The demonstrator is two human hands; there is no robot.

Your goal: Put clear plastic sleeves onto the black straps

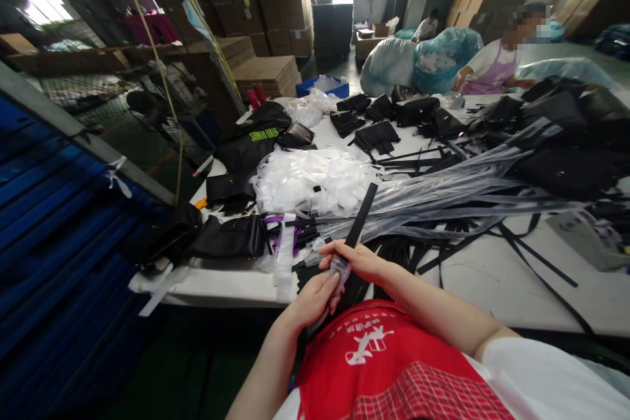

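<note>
A black strap [363,213] slants up and away from my hands, its far end free above the table. Clear plastic sleeve [339,265] wraps its lower part. My right hand [358,260] is closed around the strap where the plastic begins. Just below and to the left, my left hand [317,294] pinches the plastic-covered part against its fingers. Beyond them lies a heap of white, filmy plastic bags [315,180]. A bundle of straps in long clear sleeves [443,184] stretches to the right, with bare black straps [394,252] under it.
Black leather bags [231,236] lie at the table's left edge, with more black bags [418,111] along the far side. A grey machine [585,236] stands at right. A co-worker in a purple apron [485,72] is across the table. Blue panels [54,210] border the left.
</note>
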